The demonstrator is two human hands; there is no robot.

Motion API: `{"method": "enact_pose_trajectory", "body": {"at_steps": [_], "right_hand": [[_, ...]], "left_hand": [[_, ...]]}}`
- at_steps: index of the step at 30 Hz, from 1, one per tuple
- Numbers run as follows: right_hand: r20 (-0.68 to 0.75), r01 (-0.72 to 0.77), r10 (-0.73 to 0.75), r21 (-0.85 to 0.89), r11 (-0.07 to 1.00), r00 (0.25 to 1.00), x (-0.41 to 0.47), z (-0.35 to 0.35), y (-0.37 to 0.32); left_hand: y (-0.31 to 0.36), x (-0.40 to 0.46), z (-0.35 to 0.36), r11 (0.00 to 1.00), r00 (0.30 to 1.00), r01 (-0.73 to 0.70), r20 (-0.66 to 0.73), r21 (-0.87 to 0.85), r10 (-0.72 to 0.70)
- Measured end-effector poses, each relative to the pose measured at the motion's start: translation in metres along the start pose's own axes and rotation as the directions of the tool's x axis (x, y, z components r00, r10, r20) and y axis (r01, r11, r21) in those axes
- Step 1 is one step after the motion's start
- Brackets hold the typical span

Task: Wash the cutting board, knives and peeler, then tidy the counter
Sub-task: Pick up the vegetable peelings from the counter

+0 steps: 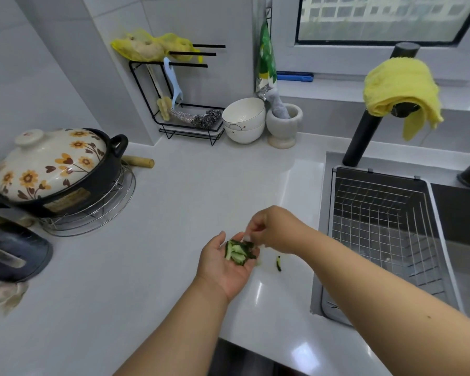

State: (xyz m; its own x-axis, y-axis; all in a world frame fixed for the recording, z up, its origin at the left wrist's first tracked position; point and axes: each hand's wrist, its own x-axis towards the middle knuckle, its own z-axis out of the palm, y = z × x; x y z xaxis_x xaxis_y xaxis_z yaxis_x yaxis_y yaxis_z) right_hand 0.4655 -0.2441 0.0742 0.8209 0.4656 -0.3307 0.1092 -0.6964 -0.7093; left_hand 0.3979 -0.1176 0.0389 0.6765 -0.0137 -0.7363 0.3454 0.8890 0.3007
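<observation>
Green cucumber peelings [238, 252] heaped in cupped left hand [225, 264], grip slack; right hand [276, 230] pinching a scrap

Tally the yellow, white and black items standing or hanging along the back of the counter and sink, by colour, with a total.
Yellow: 2, the mesh bag on the rack and the cloth draped over the faucet.
White: 3, two stacked bowls and the mortar.
Black: 2, the wire rack and the faucet.
Total: 7
</observation>
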Motion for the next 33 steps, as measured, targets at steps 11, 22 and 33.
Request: {"method": "enact_pose_trajectory", "body": {"at_steps": [11, 22, 33], "right_hand": [[0.013, -0.046, 0.058, -0.461, 0.886, 0.998, 0.015, 0.036, 0.03], [0.137, 0.048, 0.042, -0.593, 0.804, 0.99, 0.016, 0.047, 0.005], [0.182, 0.193, -0.142, -0.305, 0.933, 0.973, 0.0, 0.022, -0.045]], "left_hand": [[0.017, -0.006, -0.018, 0.989, 0.994, -0.095, -0.056, -0.11, 0.09], [0.02, -0.009, -0.027, 0.985, 0.986, -0.14, -0.11, -0.1, 0.129], [0.011, -0.015, -0.015, 0.993, 0.999, -0.044, -0.008, -0.112, 0.043]]}}
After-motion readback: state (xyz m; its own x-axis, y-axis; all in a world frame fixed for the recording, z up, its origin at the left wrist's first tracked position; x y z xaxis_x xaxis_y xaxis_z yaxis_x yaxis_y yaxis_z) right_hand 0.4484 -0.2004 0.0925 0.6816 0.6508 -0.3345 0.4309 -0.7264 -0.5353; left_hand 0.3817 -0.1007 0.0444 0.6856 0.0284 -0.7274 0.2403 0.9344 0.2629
